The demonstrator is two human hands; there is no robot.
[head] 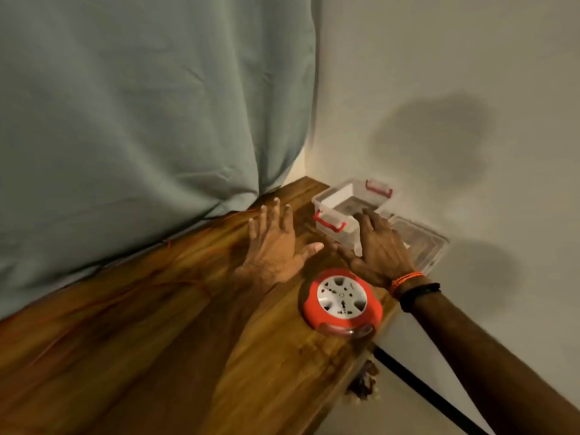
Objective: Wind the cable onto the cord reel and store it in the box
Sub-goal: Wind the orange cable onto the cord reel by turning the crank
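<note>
Nearest us: our right forearm, with orange and black wristbands. Beside it, the cord reel, orange casing with a white socket face, lies flat on the wooden table near its right edge.

Next: our left hand, fingers spread and straight, palm down over the bare table, grasping nothing. Our right hand, fingers likewise extended, lies against the near wall of the box; we cannot tell whether it presses or merely touches.

The box: clear plastic, red latches, open, standing at the table's far right corner. Its clear lid lies just beside it, toward the wall.

A thin orange cable trails faintly across the table at left.

Farthest: a grey-green curtain and a pale wall.
</note>
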